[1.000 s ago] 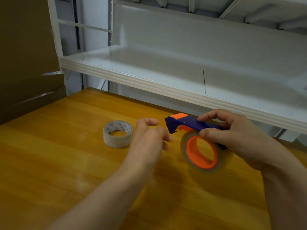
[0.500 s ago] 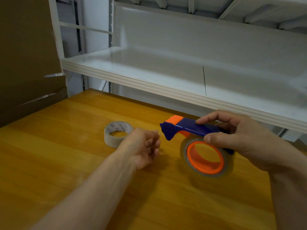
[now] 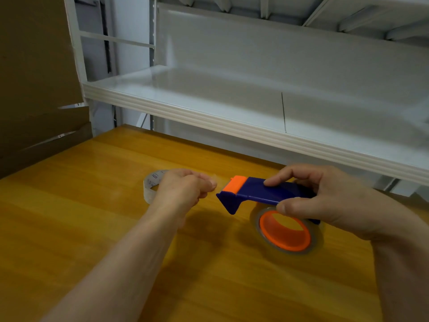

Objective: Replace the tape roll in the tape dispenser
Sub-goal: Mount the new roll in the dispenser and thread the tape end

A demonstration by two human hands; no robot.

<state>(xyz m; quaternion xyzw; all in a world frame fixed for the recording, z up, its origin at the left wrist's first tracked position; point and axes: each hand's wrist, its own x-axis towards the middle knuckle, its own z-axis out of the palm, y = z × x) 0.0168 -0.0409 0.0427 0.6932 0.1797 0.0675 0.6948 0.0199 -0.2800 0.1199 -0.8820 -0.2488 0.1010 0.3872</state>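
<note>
My right hand (image 3: 329,201) grips the blue tape dispenser (image 3: 262,190) by its body, thumb in front and fingers on top, holding it just above the wooden table (image 3: 92,228). An orange blade guard (image 3: 235,184) sits at its left tip. A clear tape roll (image 3: 318,239) sits on the dispenser's orange hub (image 3: 284,242). My left hand (image 3: 183,190) hovers just left of the tip with its fingers curled; I see nothing held between them. Behind that hand lies a nearly used-up tape roll (image 3: 150,185) flat on the table, partly hidden.
A white metal shelf (image 3: 232,126) juts out over the far edge of the table, close above the dispenser. Brown cardboard (image 3: 34,89) stands at the left. Bare wood stretches across the near table.
My left hand turned from palm-up to fingers curled and moved back toward the dispenser's tip, now covering part of the used roll. The dispenser tilted flatter in my right hand.
</note>
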